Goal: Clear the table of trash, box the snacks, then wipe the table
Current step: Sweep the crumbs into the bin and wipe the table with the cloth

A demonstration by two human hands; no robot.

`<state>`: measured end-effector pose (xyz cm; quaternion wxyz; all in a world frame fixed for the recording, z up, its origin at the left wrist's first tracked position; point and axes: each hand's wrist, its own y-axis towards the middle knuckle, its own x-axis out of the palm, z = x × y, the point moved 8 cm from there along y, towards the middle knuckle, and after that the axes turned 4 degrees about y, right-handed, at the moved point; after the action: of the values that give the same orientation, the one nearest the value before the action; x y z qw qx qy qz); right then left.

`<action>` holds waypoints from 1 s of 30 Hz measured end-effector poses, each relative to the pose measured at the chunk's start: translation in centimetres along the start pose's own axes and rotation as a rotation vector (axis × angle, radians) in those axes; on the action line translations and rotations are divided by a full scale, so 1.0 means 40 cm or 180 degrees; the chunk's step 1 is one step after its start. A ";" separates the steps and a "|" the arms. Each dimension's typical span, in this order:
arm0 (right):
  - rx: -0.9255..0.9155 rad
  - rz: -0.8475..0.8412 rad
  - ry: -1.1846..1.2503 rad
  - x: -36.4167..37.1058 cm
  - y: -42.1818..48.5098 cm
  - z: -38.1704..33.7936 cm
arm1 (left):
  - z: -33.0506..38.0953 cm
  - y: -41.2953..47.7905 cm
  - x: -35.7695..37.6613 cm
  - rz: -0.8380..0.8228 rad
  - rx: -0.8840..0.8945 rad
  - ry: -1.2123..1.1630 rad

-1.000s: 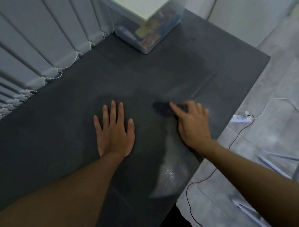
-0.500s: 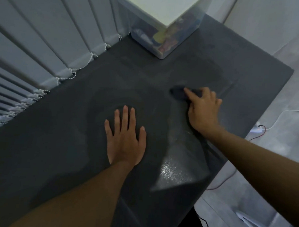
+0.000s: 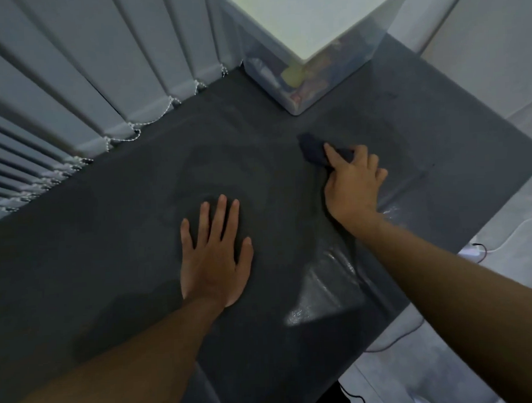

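From the head camera we look down on a dark grey table [image 3: 114, 238] that fills most of the frame, and both bare forearms reach in from the bottom edge. Our left hand [image 3: 213, 255] lies flat just left of centre, palm down on the surface, fingers stretched and slightly spread, thumb out to the right, holding nothing. Our right hand [image 3: 352, 182] sits right of centre and higher in the frame, curled over a dark cloth [image 3: 314, 150], the fingers pressing it onto the tabletop while a bunched end of it sticks out toward the upper left of the hand. Below that hand, in the lower right of the table, we see a shiny wet patch [image 3: 326, 287] catching the light, with faint curved smears across the middle of the surface. At the top centre stands a clear plastic box [image 3: 296, 90] on the far part of the table, a pale lid [image 3: 308, 16] closed on top and colourful snack packets dimly visible through its wall. Vertical blinds [image 3: 79, 72] with beaded chains run down the upper left, touching the table's far edge. A white cable [image 3: 510, 233] lies on the pale floor at the right edge of the frame.
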<state>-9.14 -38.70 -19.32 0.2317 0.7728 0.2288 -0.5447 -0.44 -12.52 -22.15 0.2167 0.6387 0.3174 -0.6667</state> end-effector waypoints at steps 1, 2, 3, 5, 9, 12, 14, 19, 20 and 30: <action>-0.0023 -0.0005 0.0041 0.002 -0.012 -0.018 | 0.001 0.001 0.001 -0.0009 0.0009 0.0030; -0.0253 -0.0023 0.0098 0.005 -0.036 -0.046 | 0.002 0.002 0.003 -0.0024 0.0009 0.0062; -0.0640 -0.0070 0.0173 0.007 -0.068 -0.076 | 0.001 0.003 0.004 -0.0039 0.0003 0.0101; -0.1508 -0.0254 0.0306 0.009 -0.134 -0.102 | 0.003 0.004 0.008 -0.0056 -0.0003 0.0162; -0.1888 -0.0298 0.0081 -0.021 -0.116 -0.009 | 0.006 0.003 -0.001 -0.0007 -0.0062 0.0131; -0.0693 -0.0027 0.0225 -0.055 -0.076 0.114 | 0.012 0.003 -0.011 -0.0026 -0.0109 0.0045; -0.0322 0.0066 0.0321 -0.063 -0.112 0.134 | 0.022 0.006 -0.022 -0.0036 -0.0104 -0.0022; -0.1847 -0.0286 0.0162 -0.078 -0.207 0.108 | 0.073 0.047 -0.065 0.0005 -0.0135 -0.0211; -0.1879 -0.0268 0.0046 -0.084 -0.195 0.135 | 0.099 0.063 -0.069 0.0007 -0.0047 -0.0222; -0.1471 0.0025 0.0275 -0.109 -0.173 0.246 | 0.368 0.298 -0.084 0.0032 0.0254 -0.0457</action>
<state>-21.90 -39.69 -18.89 0.3947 0.7227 0.3541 -0.4433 -2.36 -31.62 -20.83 0.2166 0.5989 0.2710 -0.7218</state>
